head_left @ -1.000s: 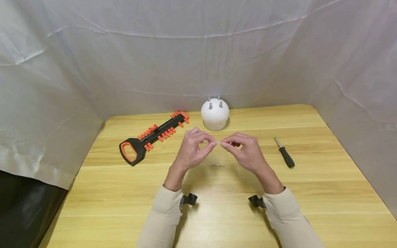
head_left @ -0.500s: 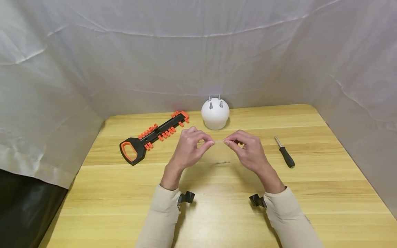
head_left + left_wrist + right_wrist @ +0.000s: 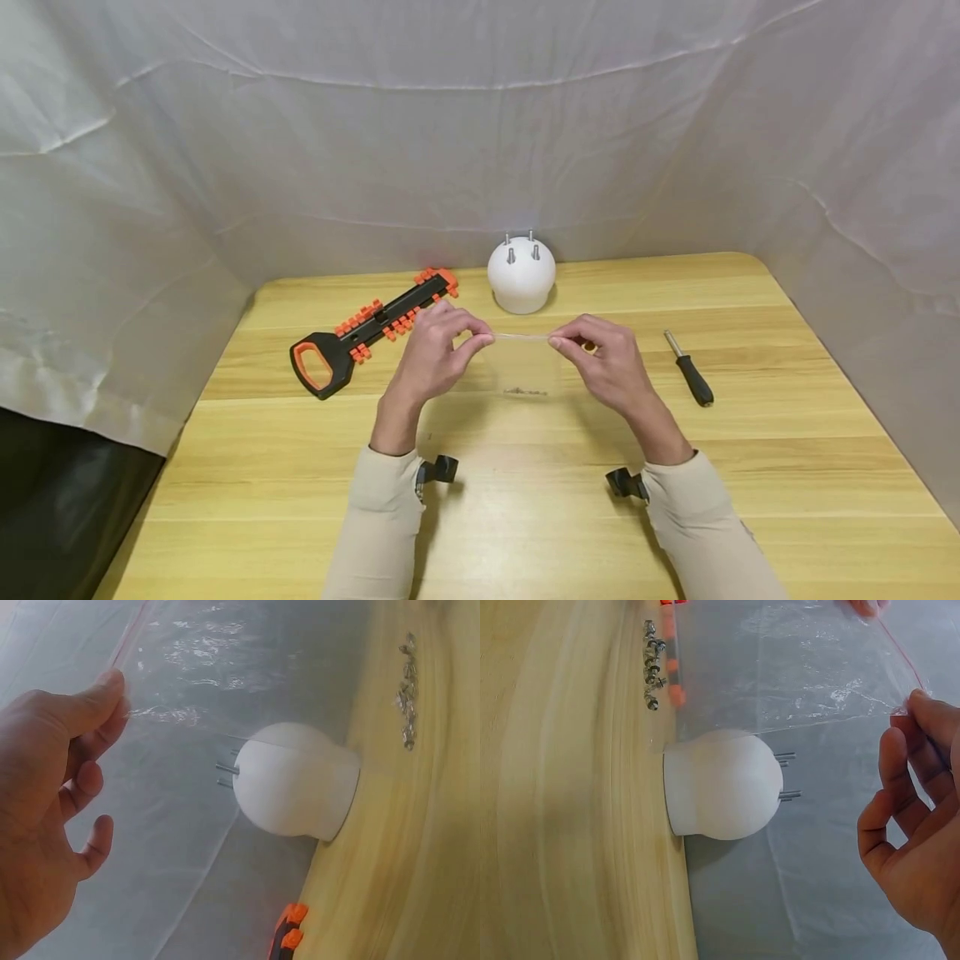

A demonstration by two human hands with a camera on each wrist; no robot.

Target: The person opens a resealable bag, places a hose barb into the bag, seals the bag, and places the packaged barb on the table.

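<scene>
A clear zip-lock bag hangs between the two hands, its sealing strip stretched nearly level across the top. The left hand pinches one top corner between thumb and forefinger, other fingers loosely curled. At the opposite corner the right hand pinches the bag the same way. Several small metal screws lie in a row along the bag's bottom. In the left wrist view a reddish line runs along the strip above the left hand, and the transparent film overlaps the white round object.
Behind the hands stands a white round object with several metal pegs on top. A black and orange handled rack lies left, a black-handled screwdriver right. Grey sheeting surrounds the wooden table.
The left hand has moved left, away from the right hand, which has shifted slightly right. The bag's top edge between them is now spread wide, with the screws showing below.
</scene>
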